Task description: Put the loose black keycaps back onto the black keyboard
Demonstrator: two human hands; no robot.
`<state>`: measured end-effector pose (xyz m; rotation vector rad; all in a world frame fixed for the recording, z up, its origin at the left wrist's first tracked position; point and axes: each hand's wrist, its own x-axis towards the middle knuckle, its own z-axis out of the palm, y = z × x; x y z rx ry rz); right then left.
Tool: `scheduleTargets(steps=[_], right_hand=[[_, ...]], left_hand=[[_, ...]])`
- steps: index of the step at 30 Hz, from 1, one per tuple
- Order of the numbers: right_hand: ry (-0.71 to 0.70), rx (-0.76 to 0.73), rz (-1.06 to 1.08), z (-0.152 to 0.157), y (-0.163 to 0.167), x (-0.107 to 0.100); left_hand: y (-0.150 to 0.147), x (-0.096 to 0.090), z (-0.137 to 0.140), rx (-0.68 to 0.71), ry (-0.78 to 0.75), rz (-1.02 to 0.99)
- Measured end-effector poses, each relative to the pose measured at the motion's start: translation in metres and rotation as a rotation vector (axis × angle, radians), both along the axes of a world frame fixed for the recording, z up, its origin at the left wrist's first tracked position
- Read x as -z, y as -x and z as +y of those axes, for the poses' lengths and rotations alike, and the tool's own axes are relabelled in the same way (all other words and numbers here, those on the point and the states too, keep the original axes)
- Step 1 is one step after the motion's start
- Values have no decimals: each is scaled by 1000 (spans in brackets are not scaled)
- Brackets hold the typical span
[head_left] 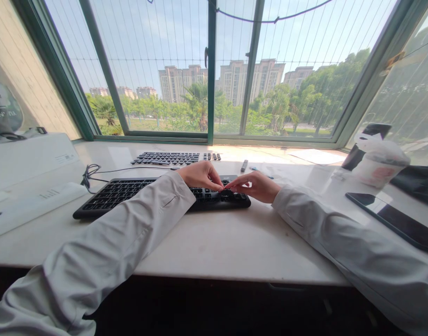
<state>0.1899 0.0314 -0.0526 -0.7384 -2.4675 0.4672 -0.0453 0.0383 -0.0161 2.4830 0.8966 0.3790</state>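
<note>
A black keyboard (119, 192) lies on the white tabletop in front of me, its key bed showing dark and its cable running off to the left. Above its right end, my left hand (202, 175) and my right hand (254, 185) meet at the fingertips. Both hands are pinched closed. Whatever sits between the fingertips is too small to make out. Behind the keyboard, loose black keycaps (167, 158) are laid out in rows, with a smaller group (212, 157) to their right.
A small dark tool (244, 165) and a blue item (255, 169) lie behind my right hand. A phone (392, 217), a plastic-wrapped cup (378, 163) and a black bag (418, 184) are at right. A white box (28, 156) stands left. Windows close off the back.
</note>
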Motion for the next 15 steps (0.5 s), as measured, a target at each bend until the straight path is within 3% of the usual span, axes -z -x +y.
scheduleTargets(steps=[8,15], right_hand=[[-137,-31,-20,-6,0,-5],[-131,34,-21,-7,-1,-5]], left_hand=[[0,0,-1,23,0,-11],[0,2,-1,26,3,-40]])
